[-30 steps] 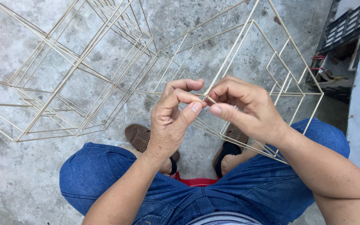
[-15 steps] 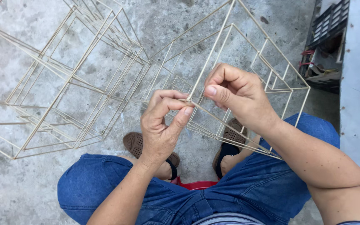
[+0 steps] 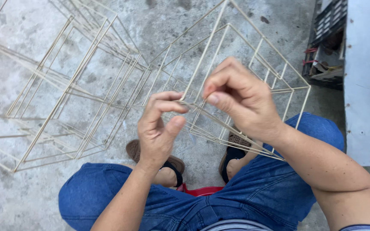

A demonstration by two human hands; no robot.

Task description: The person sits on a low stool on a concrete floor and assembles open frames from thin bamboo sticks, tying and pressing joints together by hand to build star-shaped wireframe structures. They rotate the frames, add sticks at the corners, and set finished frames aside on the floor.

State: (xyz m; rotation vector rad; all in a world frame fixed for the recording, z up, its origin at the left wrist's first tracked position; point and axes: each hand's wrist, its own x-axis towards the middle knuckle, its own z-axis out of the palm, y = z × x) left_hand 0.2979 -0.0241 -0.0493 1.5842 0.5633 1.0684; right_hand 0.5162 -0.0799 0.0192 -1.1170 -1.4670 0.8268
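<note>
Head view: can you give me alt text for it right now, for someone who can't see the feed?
Seen from above, a seated person's left hand and right hand pinch one joint of a thin stick frame over their blue-jeaned knees. More stick frames lie on the concrete floor to the left.

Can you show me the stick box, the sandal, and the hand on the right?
stick frame (image 3: 279, 68), head view, on a top rod.
sandal (image 3: 134, 149), head view, on its toe.
right hand (image 3: 240, 100), head view, on its back.
</note>
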